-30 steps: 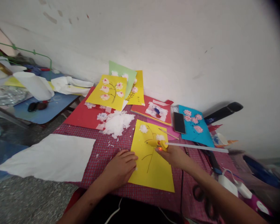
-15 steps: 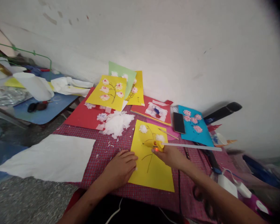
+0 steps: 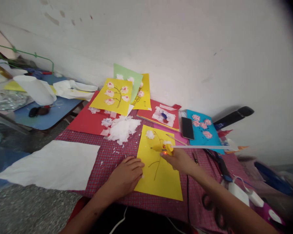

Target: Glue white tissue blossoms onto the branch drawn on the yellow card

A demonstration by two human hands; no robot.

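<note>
My right hand (image 3: 179, 160) is closed round a yellow glue gun (image 3: 161, 148), its nozzle pointing left and a small red light glowing on it. A long whitish glue stick (image 3: 202, 147) juts out of its back to the right. Beneath the gun lies a yellow sheet (image 3: 167, 182) with drawn stems and two white paper blossoms, one at the upper left (image 3: 150, 134) and one partly hidden behind the gun. My left hand (image 3: 127, 174) rests flat, fingers stretched, on the left edge of the sheet. Beyond it sits a heap of torn white paper (image 3: 124, 128).
Finished flower pictures (image 3: 114, 96) lean at the back on a red sheet (image 3: 84, 118). A phone (image 3: 187, 127) lies by a blue flower picture (image 3: 202, 130). White paper (image 3: 56, 165) hangs over the left table edge. Cords and a white plug (image 3: 255, 198) are at right.
The glue gun in my right hand has shifted slightly right, and the back end of its glue stick has risen. My left hand stays put.
</note>
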